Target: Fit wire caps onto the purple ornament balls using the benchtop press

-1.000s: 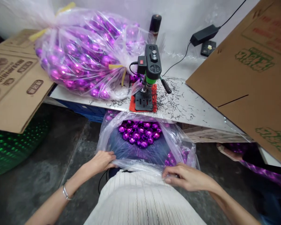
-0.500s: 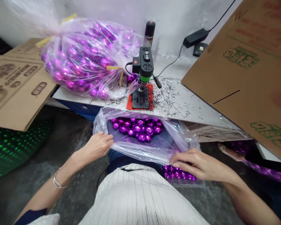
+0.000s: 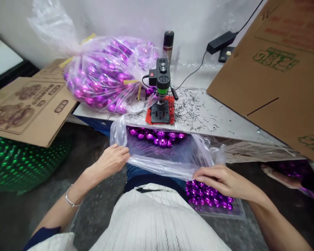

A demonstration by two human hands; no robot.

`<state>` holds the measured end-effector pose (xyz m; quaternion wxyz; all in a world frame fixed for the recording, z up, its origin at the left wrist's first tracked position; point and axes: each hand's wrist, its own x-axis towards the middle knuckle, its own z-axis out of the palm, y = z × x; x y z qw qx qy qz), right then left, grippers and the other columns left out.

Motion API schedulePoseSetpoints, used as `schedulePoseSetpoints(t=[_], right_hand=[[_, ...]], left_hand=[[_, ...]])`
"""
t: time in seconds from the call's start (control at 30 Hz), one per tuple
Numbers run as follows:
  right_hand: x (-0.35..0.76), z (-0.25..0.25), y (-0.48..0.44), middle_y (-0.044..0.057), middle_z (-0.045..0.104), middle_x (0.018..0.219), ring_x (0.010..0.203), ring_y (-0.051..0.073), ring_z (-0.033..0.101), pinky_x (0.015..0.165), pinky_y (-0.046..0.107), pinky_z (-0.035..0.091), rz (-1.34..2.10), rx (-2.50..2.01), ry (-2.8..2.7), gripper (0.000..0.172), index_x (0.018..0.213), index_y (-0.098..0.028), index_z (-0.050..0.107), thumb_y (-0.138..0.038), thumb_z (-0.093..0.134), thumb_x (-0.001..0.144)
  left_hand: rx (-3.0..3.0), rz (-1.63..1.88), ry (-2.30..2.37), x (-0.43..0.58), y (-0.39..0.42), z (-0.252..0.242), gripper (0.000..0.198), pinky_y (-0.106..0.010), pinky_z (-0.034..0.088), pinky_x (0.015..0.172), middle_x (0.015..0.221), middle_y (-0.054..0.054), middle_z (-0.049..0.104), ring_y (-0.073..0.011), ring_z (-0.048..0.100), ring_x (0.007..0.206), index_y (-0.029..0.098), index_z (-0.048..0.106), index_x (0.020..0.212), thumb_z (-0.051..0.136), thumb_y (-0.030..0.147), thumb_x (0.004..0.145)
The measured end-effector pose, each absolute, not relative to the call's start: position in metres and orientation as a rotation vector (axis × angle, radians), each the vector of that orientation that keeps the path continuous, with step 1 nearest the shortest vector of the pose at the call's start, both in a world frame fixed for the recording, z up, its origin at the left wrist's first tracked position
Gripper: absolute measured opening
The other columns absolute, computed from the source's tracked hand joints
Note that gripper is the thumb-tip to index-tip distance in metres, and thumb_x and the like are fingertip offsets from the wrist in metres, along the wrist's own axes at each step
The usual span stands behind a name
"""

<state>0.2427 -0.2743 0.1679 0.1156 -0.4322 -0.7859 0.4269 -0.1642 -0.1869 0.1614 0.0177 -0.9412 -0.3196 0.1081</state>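
Note:
My left hand [image 3: 111, 160] is closed on the left part of the rim of a clear plastic bag [image 3: 159, 165]. Opposite it, my right hand [image 3: 221, 179] pinches the same rim at its front right. Between them the mouth of the bag spreads wide in front of my waist. Shiny purple faceted balls [image 3: 161, 137] lie inside, close under the table's front edge. Beneath my right hand, more purple balls [image 3: 209, 195] sit in a clear tray or bag beside my hip; I cannot tell which.
A small drill press [image 3: 162, 89] stands on the white table [image 3: 199, 120], which is strewn with dark shavings. A tied bag of purple balls [image 3: 99, 76] lies left of it. Cardboard boxes flank both sides: left box [image 3: 28, 104], right box [image 3: 272, 80]. Green balls [image 3: 26, 164] fill a bag below left.
The view has shifted a little, so the bench things sit further right. Both hands keep hold of the bag rim. Fewer balls show in the bag mouth, more beside my hip.

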Motion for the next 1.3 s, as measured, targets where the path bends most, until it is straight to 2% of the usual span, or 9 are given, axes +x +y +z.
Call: schedulePoseSetpoints(t=[0.33,0.63,0.8,0.93,1.07,1.1,1.17,1.23,1.3], right_hand=[[0.247,0.164,-0.275,0.004,0.082,0.098,0.084,0.016,0.077,0.077,0.027,0.058,1.154,-1.383,-2.303,0.046,0.107,-0.026,0.076,-0.053,0.038,0.106],[0.24,0.159,-0.271,0.004,0.081,0.091,0.08,0.016,0.076,0.076,0.028,0.056,1.4,-1.299,-2.382,0.047,0.106,-0.025,0.075,-0.052,0.037,0.107],[0.251,0.166,-0.282,0.006,0.081,0.101,0.088,0.017,0.076,0.08,0.029,0.055,1.315,-1.395,-2.317,0.047,0.108,-0.026,0.076,-0.055,0.039,0.106],[0.257,0.155,-0.288,0.006,0.08,0.096,0.083,0.017,0.073,0.078,0.029,0.053,1.512,-1.406,-2.346,0.049,0.109,-0.024,0.076,-0.056,0.038,0.105],[0.243,0.136,-0.26,0.006,0.075,0.086,0.078,0.017,0.069,0.075,0.029,0.053,1.787,-1.167,-2.499,0.056,0.108,-0.021,0.076,-0.066,0.044,0.1],[0.232,0.126,-0.246,0.007,0.074,0.088,0.079,0.017,0.069,0.077,0.03,0.054,1.784,-1.134,-2.504,0.06,0.105,-0.019,0.077,-0.064,0.037,0.102],[0.197,0.094,-0.213,0.012,0.073,0.109,0.1,0.02,0.069,0.096,0.036,0.054,1.596,-1.227,-2.491,0.063,0.116,-0.018,0.074,-0.058,0.027,0.106],[0.153,0.051,-0.178,0.016,0.067,0.134,0.126,0.024,0.062,0.115,0.044,0.046,1.42,-1.384,-2.469,0.056,0.135,-0.019,0.065,-0.052,0.028,0.107],[0.113,0.007,-0.148,0.019,0.057,0.15,0.138,0.032,0.055,0.118,0.056,0.042,1.275,-1.69,-2.469,0.049,0.145,-0.022,0.057,-0.046,0.041,0.105]], left_hand=[[-2.975,0.382,-0.917,-0.15,-0.171,0.152,0.016,-0.035,0.037,0.073,0.08,-0.006,0.062,-0.021,0.06,0.08,0.018,0.065,0.08,0.061,0.008,0.092],[-3.023,0.506,-0.865,-0.155,-0.182,0.141,0.015,-0.035,0.038,0.073,0.08,-0.006,0.062,-0.0215,0.06,0.079,0.017,0.064,0.079,0.067,0.008,0.09],[-3.012,0.474,-0.8,-0.146,-0.174,0.152,0.014,-0.035,0.038,0.075,0.082,-0.007,0.062,-0.022,0.059,0.084,0.017,0.066,0.083,0.065,0.007,0.092],[-3.026,0.499,-0.761,-0.146,-0.183,0.152,0.013,-0.036,0.037,0.076,0.082,-0.006,0.063,-0.0223,0.059,0.085,0.017,0.068,0.084,0.064,0.008,0.093],[-3.12,0.731,-0.75,-0.149,-0.211,0.117,0.009,-0.037,0.037,0.076,0.083,-0.008,0.066,-0.0222,0.06,0.084,0.014,0.071,0.082,0.07,0.012,0.09],[-3.136,0.796,-0.761,-0.151,-0.217,0.108,0.008,-0.037,0.037,0.075,0.084,-0.008,0.067,-0.0223,0.06,0.084,0.014,0.072,0.082,0.071,0.012,0.089],[-3.172,0.872,-0.787,-0.153,-0.227,0.093,0.006,-0.036,0.038,0.076,0.086,-0.009,0.068,-0.0226,0.06,0.085,0.013,0.073,0.084,0.07,0.013,0.09],[-3.218,0.863,-0.818,-0.157,-0.236,0.084,0.007,-0.037,0.038,0.078,0.086,-0.01,0.068,-0.0229,0.06,0.087,0.013,0.074,0.087,0.069,0.014,0.092],[-3.24,0.823,-0.881,-0.161,-0.245,0.078,0.009,-0.037,0.039,0.08,0.086,-0.01,0.068,-0.023,0.06,0.087,0.013,0.074,0.088,0.067,0.015,0.094]])
